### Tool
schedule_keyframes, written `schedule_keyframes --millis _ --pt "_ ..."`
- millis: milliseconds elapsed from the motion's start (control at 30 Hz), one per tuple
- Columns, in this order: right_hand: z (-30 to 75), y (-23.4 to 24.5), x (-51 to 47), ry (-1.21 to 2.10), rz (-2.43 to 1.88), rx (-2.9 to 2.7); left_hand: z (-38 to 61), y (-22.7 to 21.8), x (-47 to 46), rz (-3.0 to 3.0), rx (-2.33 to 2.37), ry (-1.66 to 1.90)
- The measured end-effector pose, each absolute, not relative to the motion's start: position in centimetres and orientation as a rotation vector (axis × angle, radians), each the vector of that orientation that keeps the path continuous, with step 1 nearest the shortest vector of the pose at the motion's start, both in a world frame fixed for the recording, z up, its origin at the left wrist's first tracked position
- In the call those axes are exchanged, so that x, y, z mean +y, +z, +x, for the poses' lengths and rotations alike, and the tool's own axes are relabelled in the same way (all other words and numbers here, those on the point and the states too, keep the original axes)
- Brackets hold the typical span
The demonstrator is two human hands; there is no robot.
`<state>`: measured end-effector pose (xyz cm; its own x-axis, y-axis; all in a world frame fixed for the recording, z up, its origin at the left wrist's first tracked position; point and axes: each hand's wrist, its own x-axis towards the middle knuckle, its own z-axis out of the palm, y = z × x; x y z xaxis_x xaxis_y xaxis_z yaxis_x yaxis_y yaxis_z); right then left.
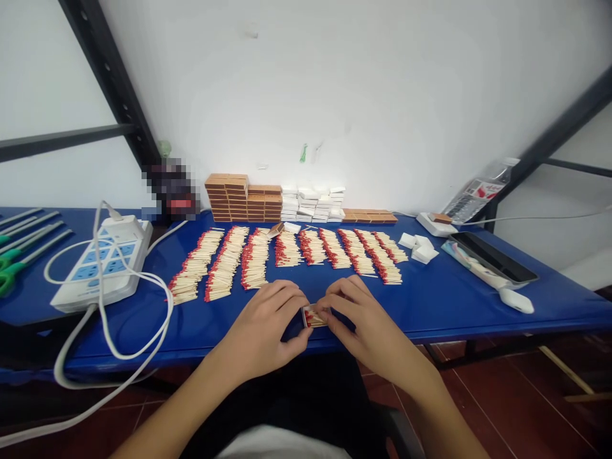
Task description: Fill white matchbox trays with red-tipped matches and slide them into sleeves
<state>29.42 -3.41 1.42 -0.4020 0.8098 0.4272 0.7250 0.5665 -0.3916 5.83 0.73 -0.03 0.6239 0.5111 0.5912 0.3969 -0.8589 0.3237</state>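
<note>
My left hand [268,328] and my right hand [363,319] meet at the near edge of the blue table [430,299]. Together they pinch a small matchbox tray filled with red-tipped matches [313,316]. Both hands have fingers curled round it. Just beyond them lie several rows of loose red-tipped matches [287,255]. Stacks of brown matchbox sleeves [243,197] and white inner trays [313,203] stand against the wall.
A white power strip [102,261] with looping cables lies at the left, with green-handled scissors [14,268] beyond it. At the right are loose white trays [418,247], a phone [492,258], a plastic bottle [478,191] and a white charger [516,299].
</note>
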Motion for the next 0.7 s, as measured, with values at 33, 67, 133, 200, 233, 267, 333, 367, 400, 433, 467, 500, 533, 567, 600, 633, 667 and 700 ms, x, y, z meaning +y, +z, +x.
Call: schedule_keyframes --millis 33,67,133,200,233,267,333,367,400,433,467,500,533,567,600,633,667,700 --pt "29.5 1.6 -3.5 0.210 -1.219 -2.223 5.8 0.0 0.7 2.681 0.758 1.052" --pt "29.5 1.6 -3.6 0.221 -1.219 -2.223 5.8 -0.1 0.8 2.679 0.762 1.048" --pt "29.6 1.7 -3.7 0.229 -1.227 -2.217 5.9 -0.1 0.9 2.674 0.769 1.044" --pt "29.6 1.6 -3.7 0.238 -1.228 -2.214 5.9 -0.1 0.9 2.673 0.775 1.039" --pt "29.6 1.5 -3.7 0.247 -1.225 -2.216 5.9 -0.1 0.9 2.673 0.777 1.039" --pt "29.6 1.4 -3.6 0.256 -1.223 -2.218 5.9 -0.1 0.9 2.674 0.777 1.038" --pt "29.4 1.2 -3.5 0.259 -1.225 -2.215 5.9 -0.2 0.9 2.677 0.779 1.035" --pt "29.3 1.1 -3.5 0.253 -1.233 -2.209 5.9 -0.2 0.8 2.680 0.778 1.033" --pt "29.2 1.0 -3.4 0.244 -1.247 -2.202 5.9 -0.3 0.8 2.683 0.776 1.030" --pt "29.1 1.0 -3.4 0.233 -1.262 -2.194 5.9 -0.3 0.8 2.685 0.776 1.026" --pt "28.9 1.0 -3.4 0.222 -1.277 -2.183 5.9 -0.3 0.8 2.686 0.779 1.022" --pt "28.8 1.0 -3.4 0.210 -1.290 -2.171 5.9 -0.3 0.8 2.686 0.782 1.019" --pt "28.7 1.1 -3.4 0.196 -1.299 -2.159 5.8 -0.3 0.8 2.686 0.785 1.014" --pt "28.6 1.1 -3.4 0.184 -1.302 -2.151 5.8 -0.3 0.8 2.684 0.790 1.009" --pt "28.5 1.1 -3.3 0.173 -1.298 -2.147 5.8 -0.3 0.8 2.682 0.792 1.006" --pt "28.5 1.1 -3.3 0.168 -1.290 -2.151 5.8 -0.2 0.8 2.681 0.792 1.003" --pt "28.4 1.1 -3.3 0.172 -1.282 -2.156 5.8 -0.2 0.8 2.679 0.793 1.002" --pt "28.4 1.1 -3.2 0.184 -1.276 -2.160 5.8 -0.1 0.8 2.679 0.789 1.002"
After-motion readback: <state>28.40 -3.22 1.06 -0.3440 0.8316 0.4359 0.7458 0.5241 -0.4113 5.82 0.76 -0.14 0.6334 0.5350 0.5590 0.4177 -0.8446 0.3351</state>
